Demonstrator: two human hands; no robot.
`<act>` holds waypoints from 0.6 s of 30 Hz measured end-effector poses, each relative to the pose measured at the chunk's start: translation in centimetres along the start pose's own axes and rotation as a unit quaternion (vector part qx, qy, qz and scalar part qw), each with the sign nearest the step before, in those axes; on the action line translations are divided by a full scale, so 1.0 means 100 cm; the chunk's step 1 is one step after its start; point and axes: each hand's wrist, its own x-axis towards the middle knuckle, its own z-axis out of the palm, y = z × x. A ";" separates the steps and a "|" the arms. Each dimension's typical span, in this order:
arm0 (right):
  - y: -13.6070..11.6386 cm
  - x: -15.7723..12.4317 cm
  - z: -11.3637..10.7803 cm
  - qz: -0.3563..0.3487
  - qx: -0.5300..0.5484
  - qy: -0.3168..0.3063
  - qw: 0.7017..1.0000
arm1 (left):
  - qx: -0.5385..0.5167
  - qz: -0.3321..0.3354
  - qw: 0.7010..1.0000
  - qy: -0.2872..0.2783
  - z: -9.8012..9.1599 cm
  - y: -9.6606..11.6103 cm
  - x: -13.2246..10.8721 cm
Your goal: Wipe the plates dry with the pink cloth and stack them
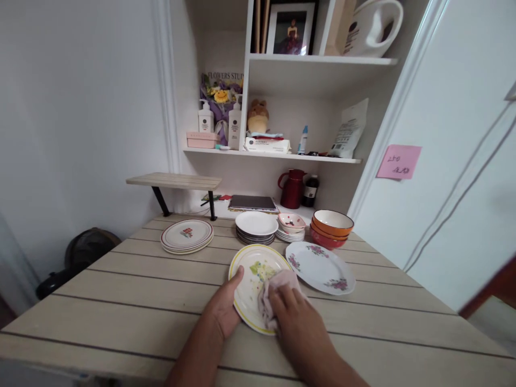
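Yellow-rimmed plate [258,269] near table edge, left hand [226,309] fingers gripping its rim, right hand [292,314] fingers pressing pink cloth [278,287].

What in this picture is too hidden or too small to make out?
- Plate: in the head view, its near right part lies under the cloth and right hand.
- Left hand: its fingers are hidden beneath the plate rim.
- Pink note: writing too small to read.
- Mug on the top shelf: cut off by the top edge.
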 end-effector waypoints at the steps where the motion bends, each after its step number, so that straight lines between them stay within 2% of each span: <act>1: -0.009 -0.005 0.002 -0.019 0.011 0.000 1.000 | 0.004 0.000 1.000 0.002 0.000 0.000 -0.001; 4: -0.035 0.004 0.001 -0.075 0.059 0.019 0.995 | 0.017 -0.001 1.000 0.022 0.002 0.001 -0.004; 7: -0.045 0.038 -0.009 -0.083 0.103 0.055 0.990 | 0.007 0.015 1.000 0.027 0.005 0.002 -0.005; 10: -0.034 0.073 -0.022 -0.071 0.104 0.079 0.989 | -0.018 0.047 0.999 -0.009 0.008 0.002 -0.003; 12: -0.019 0.085 -0.027 -0.060 0.082 0.083 0.991 | -0.024 0.047 0.998 -0.033 0.008 0.001 -0.001; 15: 0.005 0.080 -0.026 -0.027 0.036 0.076 0.996 | -0.022 0.041 0.998 -0.048 0.004 -0.001 0.001; 18: 0.019 0.048 -0.014 0.009 -0.007 0.055 0.998 | -0.016 0.028 0.999 -0.039 -0.003 -0.002 0.002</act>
